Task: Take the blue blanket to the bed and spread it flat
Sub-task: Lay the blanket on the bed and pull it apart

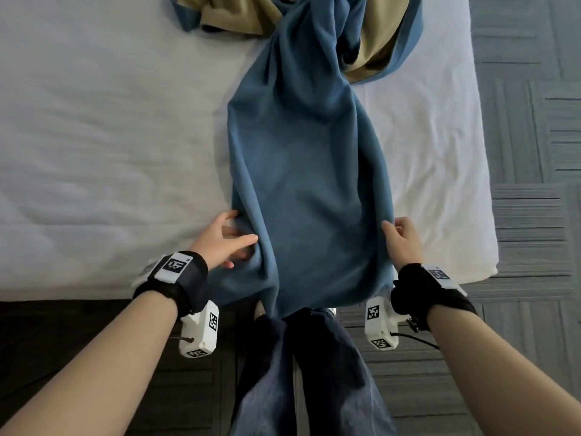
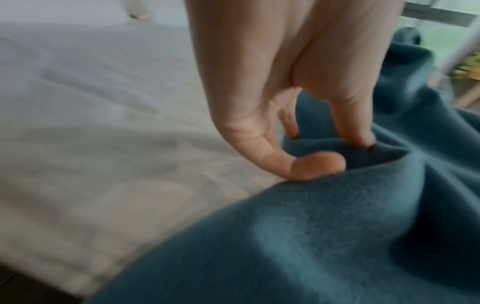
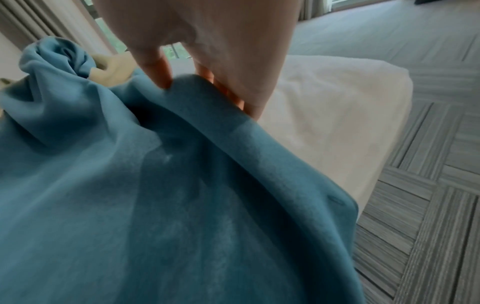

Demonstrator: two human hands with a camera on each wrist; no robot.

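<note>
The blue blanket (image 1: 308, 168) lies bunched in a long strip across the white bed (image 1: 94, 136), from the near edge to the far side. Its tan reverse side (image 1: 239, 14) shows in the crumpled far end. My left hand (image 1: 242, 243) is at the strip's left edge, thumb on top and fingers tucked into a fold. In the left wrist view the left hand (image 2: 324, 152) pinches that fold of blanket (image 2: 311, 236). My right hand (image 1: 391, 229) pinches the right edge. In the right wrist view the right hand (image 3: 192, 82) has thumb and fingers either side of the blanket (image 3: 130, 195).
Grey striped carpet tiles (image 1: 534, 152) run along the right of the bed and past its near right corner (image 1: 484, 265). My legs in dark jeans (image 1: 314, 372) stand against the bed's near edge. A second bed (image 3: 376, 35) and curtains (image 3: 31, 24) are farther off.
</note>
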